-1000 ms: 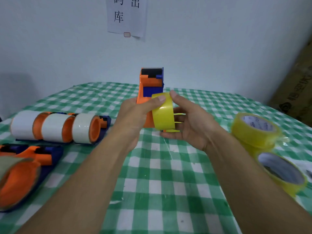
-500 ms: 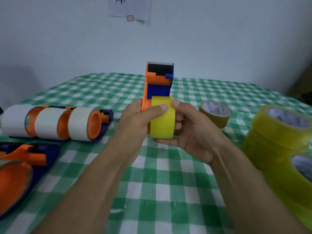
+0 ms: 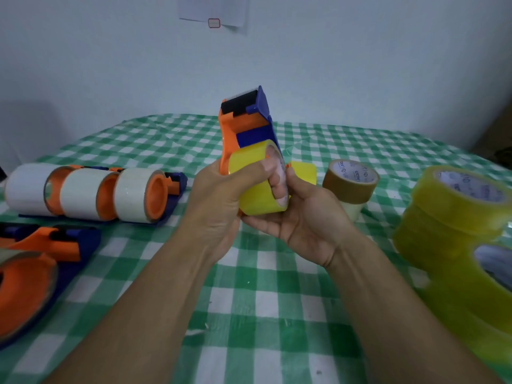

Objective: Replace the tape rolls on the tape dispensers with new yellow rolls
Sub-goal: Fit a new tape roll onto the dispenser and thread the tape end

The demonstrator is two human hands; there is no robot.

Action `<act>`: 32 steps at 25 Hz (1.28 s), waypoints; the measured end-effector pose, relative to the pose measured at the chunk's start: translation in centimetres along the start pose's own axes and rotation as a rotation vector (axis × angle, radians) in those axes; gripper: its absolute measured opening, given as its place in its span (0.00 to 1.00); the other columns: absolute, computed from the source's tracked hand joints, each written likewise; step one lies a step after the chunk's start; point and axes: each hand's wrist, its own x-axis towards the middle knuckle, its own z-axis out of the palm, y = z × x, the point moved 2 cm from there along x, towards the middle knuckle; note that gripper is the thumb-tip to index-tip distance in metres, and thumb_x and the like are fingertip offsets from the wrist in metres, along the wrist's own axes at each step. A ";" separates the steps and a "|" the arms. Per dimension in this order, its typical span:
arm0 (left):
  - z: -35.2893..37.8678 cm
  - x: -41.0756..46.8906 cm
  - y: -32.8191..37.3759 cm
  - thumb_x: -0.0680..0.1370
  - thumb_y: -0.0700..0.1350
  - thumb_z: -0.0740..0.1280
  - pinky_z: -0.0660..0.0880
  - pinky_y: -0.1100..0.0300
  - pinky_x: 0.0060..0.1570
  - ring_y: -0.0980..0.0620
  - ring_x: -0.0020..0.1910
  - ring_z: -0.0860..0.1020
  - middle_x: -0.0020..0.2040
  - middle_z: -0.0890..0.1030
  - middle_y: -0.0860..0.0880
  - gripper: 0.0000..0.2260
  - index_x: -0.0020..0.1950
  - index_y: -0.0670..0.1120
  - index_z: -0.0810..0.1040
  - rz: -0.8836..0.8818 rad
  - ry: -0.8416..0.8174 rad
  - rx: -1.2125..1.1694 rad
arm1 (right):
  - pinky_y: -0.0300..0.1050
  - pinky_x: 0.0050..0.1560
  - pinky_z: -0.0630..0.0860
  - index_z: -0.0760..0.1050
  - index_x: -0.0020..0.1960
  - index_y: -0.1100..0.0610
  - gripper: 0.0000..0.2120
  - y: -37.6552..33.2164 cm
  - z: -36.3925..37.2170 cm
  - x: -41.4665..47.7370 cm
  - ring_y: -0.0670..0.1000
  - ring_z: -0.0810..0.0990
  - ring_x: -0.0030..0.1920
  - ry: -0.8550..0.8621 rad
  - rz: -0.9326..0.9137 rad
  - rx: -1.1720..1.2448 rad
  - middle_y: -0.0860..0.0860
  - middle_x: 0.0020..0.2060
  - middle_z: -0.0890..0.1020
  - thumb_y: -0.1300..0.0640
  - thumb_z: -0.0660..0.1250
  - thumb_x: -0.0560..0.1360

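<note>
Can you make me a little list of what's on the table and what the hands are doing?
left hand: grips the yellow roll on the held dispenser
right hand: supports the roll from below, fingers near its loose flap
table left: three dispensers with whitish rolls; another dispenser nearer
table right: brown roll on a pale roll; stack of yellow rolls
cover: green checked cloth

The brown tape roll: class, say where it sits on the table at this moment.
In the head view, the brown tape roll sits right of centre on the checked tablecloth, on a pale roll, just beyond the right hand and left of the stacked yellow rolls.
</note>
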 end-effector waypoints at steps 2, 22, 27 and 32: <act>-0.2 0.1 -0.1 0.68 0.40 0.75 0.82 0.57 0.40 0.50 0.32 0.81 0.32 0.82 0.45 0.05 0.36 0.40 0.81 -0.006 0.016 0.007 | 0.60 0.57 0.82 0.75 0.69 0.58 0.24 0.0 0.0 0.2 0.63 0.82 0.61 -0.018 0.008 0.032 0.61 0.61 0.83 0.43 0.53 0.85; -0.5 -0.2 -1.6 0.77 0.48 0.63 0.78 0.55 0.36 0.44 0.33 0.80 0.35 0.81 0.40 0.14 0.50 0.38 0.80 0.015 -0.024 0.191 | 0.59 0.47 0.83 0.75 0.44 0.60 0.26 -1.1 0.2 -1.6 0.53 0.79 0.39 0.025 -0.077 -0.500 0.51 0.32 0.74 0.35 0.66 0.75; -0.6 0.2 -1.9 0.73 0.46 0.60 0.81 0.54 0.36 0.47 0.38 0.83 0.42 0.85 0.44 0.13 0.50 0.45 0.82 -0.054 0.011 0.068 | 0.59 0.59 0.79 0.77 0.66 0.53 0.27 -1.2 -0.2 -1.1 0.50 0.80 0.42 -0.052 -0.237 -0.442 0.56 0.52 0.82 0.60 0.76 0.67; -0.8 0.1 -2.0 0.71 0.42 0.57 0.80 0.53 0.35 0.43 0.34 0.81 0.36 0.82 0.39 0.17 0.55 0.39 0.78 -0.053 -0.018 0.136 | 0.56 0.50 0.77 0.74 0.57 0.59 0.17 -1.1 -0.4 -1.5 0.50 0.73 0.34 -0.070 -0.210 -0.399 0.52 0.34 0.74 0.48 0.71 0.77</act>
